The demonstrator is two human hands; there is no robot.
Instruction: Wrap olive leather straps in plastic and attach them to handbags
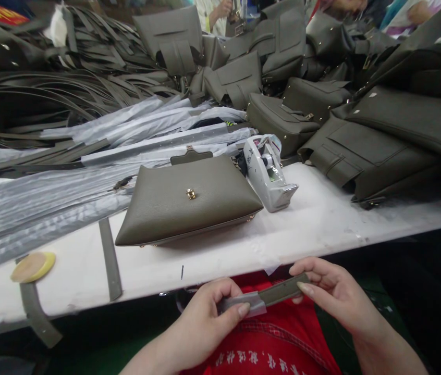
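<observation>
At our far left, film-covered straps (48, 208) lie across the surface (146, 265), and a yellow disc (44, 266) rests on a hanging strap (36, 310) that dips over the front edge. Next comes a loose strap (110, 260), then an olive bag (189, 208) with its gold clasp (191, 194) facing up. In front of it, our left hand (210, 312) is closed on the film-wrapped part of the short strap (285, 290), which spans our two hands over the red apron (259, 346), near the front edge. A tape dispenser (269, 182) stands just beside the bag. Our right hand (338, 297) pinches the bare end. We judge it best to hold the strap straight and lightly taut, press the film evenly against wrinkling, and spare its face from our nails. Farther right, more bags (384, 151) lie heaped.
</observation>
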